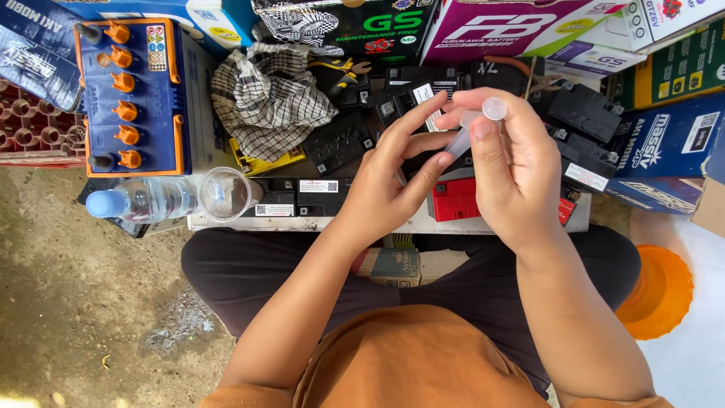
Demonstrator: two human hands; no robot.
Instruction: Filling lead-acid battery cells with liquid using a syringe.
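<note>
My right hand (513,181) pinches a small clear plastic tube (474,128) with a round cap end, holding it up at chest height. My left hand (393,174) meets it from the left, fingertips touching the tube's lower end. Both hands hover over a low white bench (393,224) crowded with small black batteries (340,143) and one red battery (455,199), which lies just below my hands.
A blue battery with orange caps (132,94) stands at the left. A clear water bottle (143,199) lies beside a clear cup (224,194). A checked cloth (264,94) lies at the back. Printed cartons (498,26) line the far side. An orange funnel (661,291) is at right.
</note>
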